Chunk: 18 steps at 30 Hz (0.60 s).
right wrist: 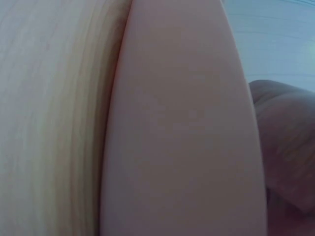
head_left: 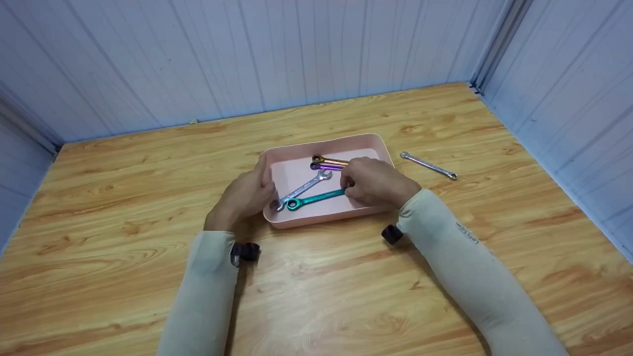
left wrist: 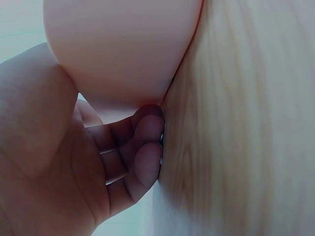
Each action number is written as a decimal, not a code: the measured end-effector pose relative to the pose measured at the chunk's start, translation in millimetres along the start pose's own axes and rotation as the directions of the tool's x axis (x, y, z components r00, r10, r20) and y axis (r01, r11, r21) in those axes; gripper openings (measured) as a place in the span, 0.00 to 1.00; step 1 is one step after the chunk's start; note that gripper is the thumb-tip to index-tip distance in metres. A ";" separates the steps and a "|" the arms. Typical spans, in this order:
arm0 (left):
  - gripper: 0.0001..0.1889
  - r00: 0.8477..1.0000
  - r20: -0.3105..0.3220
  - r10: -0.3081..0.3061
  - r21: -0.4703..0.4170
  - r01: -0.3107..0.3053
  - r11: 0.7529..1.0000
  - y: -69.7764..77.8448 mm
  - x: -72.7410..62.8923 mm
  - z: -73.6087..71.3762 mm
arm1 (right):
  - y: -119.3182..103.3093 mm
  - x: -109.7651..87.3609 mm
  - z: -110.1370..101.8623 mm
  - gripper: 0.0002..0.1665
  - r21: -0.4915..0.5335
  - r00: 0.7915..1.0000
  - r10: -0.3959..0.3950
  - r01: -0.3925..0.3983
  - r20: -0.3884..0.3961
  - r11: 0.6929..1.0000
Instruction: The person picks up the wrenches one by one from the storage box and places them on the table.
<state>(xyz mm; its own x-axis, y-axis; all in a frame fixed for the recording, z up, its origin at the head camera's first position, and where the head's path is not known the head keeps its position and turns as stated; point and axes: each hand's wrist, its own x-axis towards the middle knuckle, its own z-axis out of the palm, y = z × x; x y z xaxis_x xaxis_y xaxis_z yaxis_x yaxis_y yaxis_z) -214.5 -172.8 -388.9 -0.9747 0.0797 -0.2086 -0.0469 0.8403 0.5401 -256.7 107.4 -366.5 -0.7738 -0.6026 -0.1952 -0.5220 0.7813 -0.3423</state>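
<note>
A pink tray (head_left: pixel 321 221) lies on the table with several wrenches in it. My left hand (head_left: pixel 242 195) grips the tray's left end, thumb over the rim. In the left wrist view, the curled fingers (left wrist: pixel 147 162) of that hand sit low against the tray's outer wall, by the tabletop. Reaching over the near right rim, my right hand (head_left: pixel 378 183) pinches the right end of a green ratchet wrench (head_left: pixel 319 198). A silver open-end wrench (head_left: pixel 301 190) slants beside it. Gold (head_left: pixel 331 160) and purple (head_left: pixel 327 167) wrenches lie farther back, their right ends hidden behind the right hand.
Right of the tray, a small silver wrench (head_left: pixel 428 165) lies on the wooden table (head_left: pixel 316 296). White panelled walls (head_left: pixel 277 59) stand along the table's back and sides. Dark wrist cameras (head_left: pixel 392 234) stick out from both sleeves near the tray's front.
</note>
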 end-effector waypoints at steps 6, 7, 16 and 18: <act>0.36 1.000 0.002 0.005 0.007 -0.005 1.000 0.8 -1.1 -0.3 | -0.4 -1.4 0.1 0.08 0.013 1.000 0.005 -0.005 0.031 1.000; 0.36 1.000 0.002 0.006 0.007 -0.006 1.000 1.0 -1.3 -0.4 | -0.5 -1.6 0.3 0.08 0.017 0.999 0.005 -0.005 0.035 1.000; 0.38 1.000 -0.003 0.001 -0.010 -0.001 1.000 -0.2 -2.0 0.4 | -2.0 -2.4 0.2 0.08 0.041 0.995 -0.011 0.007 0.097 0.999; 0.38 1.000 -0.003 0.005 -0.006 -0.005 1.000 -0.1 -1.8 0.2 | -1.6 -2.4 0.5 0.08 0.034 0.995 -0.020 0.016 0.102 0.999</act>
<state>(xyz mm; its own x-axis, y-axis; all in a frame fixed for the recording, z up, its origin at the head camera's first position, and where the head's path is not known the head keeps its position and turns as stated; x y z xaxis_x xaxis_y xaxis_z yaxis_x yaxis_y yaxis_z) -212.7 -173.0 -388.8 -0.9757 0.0820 -0.2032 -0.0434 0.8368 0.5458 -253.9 107.6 -365.9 -0.7227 -0.6313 -0.2813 -0.5219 0.7653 -0.3767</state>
